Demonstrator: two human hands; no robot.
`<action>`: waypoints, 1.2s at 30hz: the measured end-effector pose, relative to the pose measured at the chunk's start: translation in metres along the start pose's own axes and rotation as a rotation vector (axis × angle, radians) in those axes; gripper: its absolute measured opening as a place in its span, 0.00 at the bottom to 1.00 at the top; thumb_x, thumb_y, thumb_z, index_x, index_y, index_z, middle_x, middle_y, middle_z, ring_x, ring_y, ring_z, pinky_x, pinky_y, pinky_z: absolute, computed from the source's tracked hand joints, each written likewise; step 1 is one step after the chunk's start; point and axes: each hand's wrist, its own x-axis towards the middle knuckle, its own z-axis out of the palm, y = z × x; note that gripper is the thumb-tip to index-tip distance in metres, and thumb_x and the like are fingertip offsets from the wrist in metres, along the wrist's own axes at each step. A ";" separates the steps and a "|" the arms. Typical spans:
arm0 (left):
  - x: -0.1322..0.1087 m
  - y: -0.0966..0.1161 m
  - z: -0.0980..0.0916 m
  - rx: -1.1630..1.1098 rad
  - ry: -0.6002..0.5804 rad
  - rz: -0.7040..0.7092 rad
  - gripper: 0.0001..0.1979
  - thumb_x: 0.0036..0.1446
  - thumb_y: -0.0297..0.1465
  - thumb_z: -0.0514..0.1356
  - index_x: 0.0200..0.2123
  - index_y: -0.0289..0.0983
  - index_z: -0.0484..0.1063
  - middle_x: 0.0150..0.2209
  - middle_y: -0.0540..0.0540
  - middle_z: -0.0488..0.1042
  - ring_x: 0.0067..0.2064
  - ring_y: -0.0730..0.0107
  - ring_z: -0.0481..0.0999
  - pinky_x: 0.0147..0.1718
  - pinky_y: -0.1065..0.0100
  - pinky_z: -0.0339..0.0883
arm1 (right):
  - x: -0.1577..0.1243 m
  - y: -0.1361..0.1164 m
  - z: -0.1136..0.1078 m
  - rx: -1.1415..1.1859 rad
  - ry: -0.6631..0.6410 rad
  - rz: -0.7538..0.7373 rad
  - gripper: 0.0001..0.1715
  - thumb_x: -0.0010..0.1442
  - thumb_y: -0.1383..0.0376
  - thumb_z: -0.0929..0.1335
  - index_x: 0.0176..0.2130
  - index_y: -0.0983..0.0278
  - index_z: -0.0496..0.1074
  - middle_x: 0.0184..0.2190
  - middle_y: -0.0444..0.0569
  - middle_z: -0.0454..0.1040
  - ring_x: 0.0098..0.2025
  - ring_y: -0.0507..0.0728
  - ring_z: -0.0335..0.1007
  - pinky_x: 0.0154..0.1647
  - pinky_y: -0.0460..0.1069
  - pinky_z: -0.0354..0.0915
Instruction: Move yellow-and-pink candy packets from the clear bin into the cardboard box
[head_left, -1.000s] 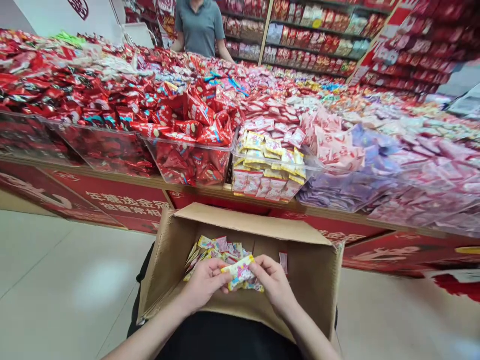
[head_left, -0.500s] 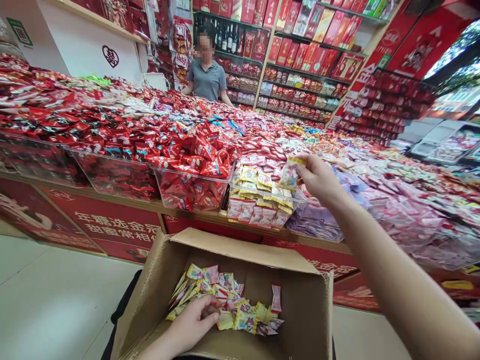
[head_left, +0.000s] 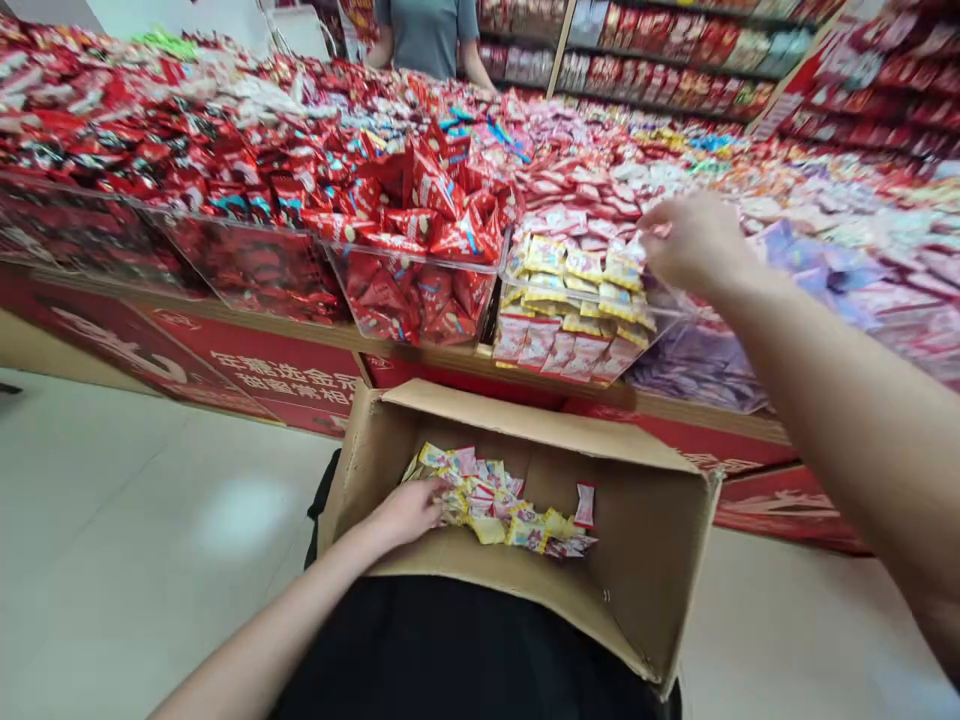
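Inside a cardboard box [head_left: 660,540] on my lap, my left hand [head_left: 411,510] has its bent fingers closed on wrapped candies [head_left: 480,500] at the left end of a loose pile; the fingertips are partly hidden. The wrappers are yellow, white and pink. My right hand [head_left: 694,240], somewhat blurred, hovers over the right rear corner of a clear plastic bin [head_left: 660,330]. Its fingers are bent and apart from the thumb, with nothing visible between them. Yellow-edged candies [head_left: 585,268] lie in rows on top of that bin, above pink-wrapped ones [head_left: 559,345].
Left of the bin stands another bin of red triangular packets [head_left: 420,290]. Purple packets [head_left: 705,355] fill the space on its right. A wide counter heaped with candy stretches back to a person in a grey shirt [head_left: 426,35]. Shelves [head_left: 667,65] of red packages stand behind.
The yellow-edged candy has left my right hand, which has drawn slightly back from the bin's top row. My left hand has moved further into the candy pile. The view has tilted down.
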 end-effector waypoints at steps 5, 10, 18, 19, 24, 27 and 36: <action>0.023 -0.014 0.008 0.262 -0.105 -0.054 0.16 0.42 0.29 0.59 0.39 0.38 0.70 0.42 0.40 0.71 0.47 0.52 0.66 0.43 0.61 0.56 | -0.092 -0.059 -0.038 0.178 -0.101 -0.234 0.16 0.52 0.61 0.61 0.34 0.67 0.71 0.26 0.45 0.71 0.28 0.48 0.64 0.29 0.46 0.57; 0.043 -0.019 0.027 0.400 -0.230 -0.087 0.13 0.42 0.31 0.61 0.34 0.34 0.70 0.39 0.41 0.72 0.42 0.58 0.69 0.39 0.58 0.60 | -0.212 -0.074 0.045 0.394 -0.973 -0.360 0.09 0.51 0.72 0.61 0.28 0.63 0.70 0.26 0.47 0.73 0.29 0.53 0.67 0.28 0.46 0.59; 0.046 -0.033 0.027 0.333 -0.211 -0.046 0.15 0.40 0.32 0.61 0.36 0.37 0.68 0.36 0.44 0.72 0.38 0.63 0.70 0.34 0.67 0.61 | -0.276 -0.082 0.191 0.363 -0.988 0.118 0.17 0.45 0.67 0.67 0.38 0.64 0.68 0.43 0.54 0.66 0.41 0.59 0.64 0.37 0.49 0.58; 0.044 -0.036 0.027 0.295 -0.198 -0.044 0.15 0.40 0.32 0.60 0.36 0.38 0.68 0.35 0.45 0.73 0.36 0.63 0.70 0.32 0.68 0.61 | -0.281 -0.083 0.196 0.363 -0.972 0.139 0.14 0.47 0.68 0.65 0.37 0.65 0.68 0.44 0.54 0.65 0.42 0.59 0.63 0.38 0.49 0.58; 0.037 -0.045 0.028 0.090 -0.086 -0.050 0.14 0.46 0.29 0.54 0.39 0.37 0.66 0.31 0.47 0.72 0.33 0.67 0.71 0.31 0.70 0.62 | -0.285 -0.073 0.205 0.413 -0.932 0.175 0.10 0.49 0.71 0.62 0.35 0.67 0.68 0.39 0.54 0.68 0.43 0.57 0.63 0.41 0.48 0.56; 0.039 -0.037 0.028 -0.039 -0.032 0.022 0.18 0.48 0.29 0.54 0.45 0.38 0.63 0.39 0.46 0.70 0.42 0.67 0.68 0.39 0.70 0.60 | -0.272 -0.067 0.199 0.473 -0.922 0.182 0.09 0.49 0.69 0.63 0.34 0.67 0.68 0.34 0.52 0.71 0.38 0.57 0.65 0.37 0.48 0.57; 0.032 -0.004 0.031 -0.305 -0.142 0.233 0.17 0.45 0.34 0.57 0.41 0.36 0.66 0.35 0.49 0.73 0.35 0.68 0.70 0.34 0.70 0.62 | -0.242 -0.076 0.111 0.816 -0.738 0.289 0.07 0.51 0.64 0.63 0.28 0.67 0.67 0.23 0.45 0.70 0.25 0.51 0.65 0.26 0.45 0.59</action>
